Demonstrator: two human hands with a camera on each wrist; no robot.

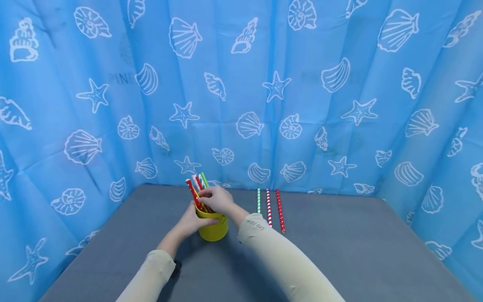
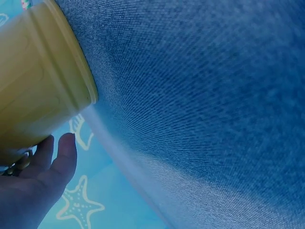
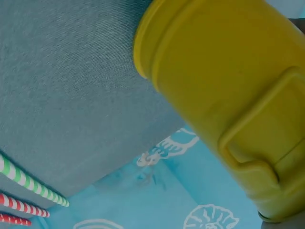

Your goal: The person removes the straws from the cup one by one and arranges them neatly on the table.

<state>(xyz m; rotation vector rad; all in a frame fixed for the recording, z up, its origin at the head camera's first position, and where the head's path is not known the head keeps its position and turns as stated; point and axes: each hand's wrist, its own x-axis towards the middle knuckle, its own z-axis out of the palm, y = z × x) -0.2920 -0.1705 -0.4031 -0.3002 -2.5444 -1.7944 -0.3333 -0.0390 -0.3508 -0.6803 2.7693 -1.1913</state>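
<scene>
A yellow bucket (image 1: 214,233) stands upright on the grey desk (image 1: 339,243), with a bundle of straws (image 1: 194,193) inside leaning toward 11 o'clock. Among them are a red one with white dots, a white one with green marks and a lime green one.

The left hand (image 1: 190,220) sits at the bucket's 9 o'clock side; its grip is closed around the wall near the rim, thumb across the front. The right hand (image 1: 219,199) is over the rim at 12 o'clock, fingers bent and touching the straws; I cannot tell whether this grip pinches one.

From the bucket, between 2 and 3 o'clock, three straws lie apart, roughly side by side: green-striped (image 1: 258,200), red-striped (image 1: 268,205) and red-dotted (image 1: 280,209). The right wrist view shows a yellow handle (image 3: 255,109) on the bucket. A blue shell-patterned curtain (image 1: 234,92) hangs at 12 o'clock, behind the desk.
</scene>
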